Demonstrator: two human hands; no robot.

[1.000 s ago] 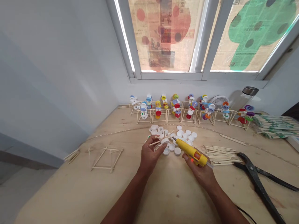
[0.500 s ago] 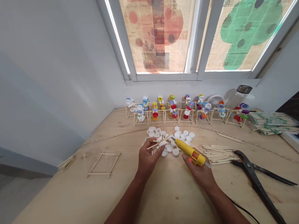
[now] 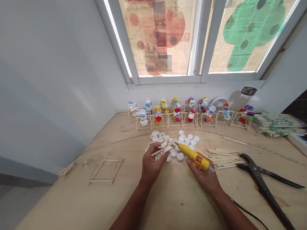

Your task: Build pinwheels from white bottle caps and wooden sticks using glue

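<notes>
Pinched in my left hand (image 3: 153, 164) is a small piece made of thin wooden sticks (image 3: 157, 152) with a white bottle cap (image 3: 167, 149) on it. My right hand (image 3: 203, 174) is wrapped round a yellow glue gun (image 3: 193, 156), a clear glue stick poking out of its back end. The gun's nozzle points left, close to the stick ends; whether it touches them I cannot tell. Around and behind both hands lie several loose white bottle caps (image 3: 180, 157) on the wooden table (image 3: 168, 204).
Stick frames with colourful caps (image 3: 177, 115) line the back. A square stick frame (image 3: 102, 180) lies left. Loose sticks (image 3: 225, 158), black-handled pliers (image 3: 261, 182) and bagged sticks (image 3: 278, 124) are at right. A bottle (image 3: 246, 95) and small fan (image 3: 220, 103) stand behind.
The view has shifted slightly. My left hand has tilted the stick piece a little, and the glue gun's nozzle stays close to the stick ends. Both grips are the same.
</notes>
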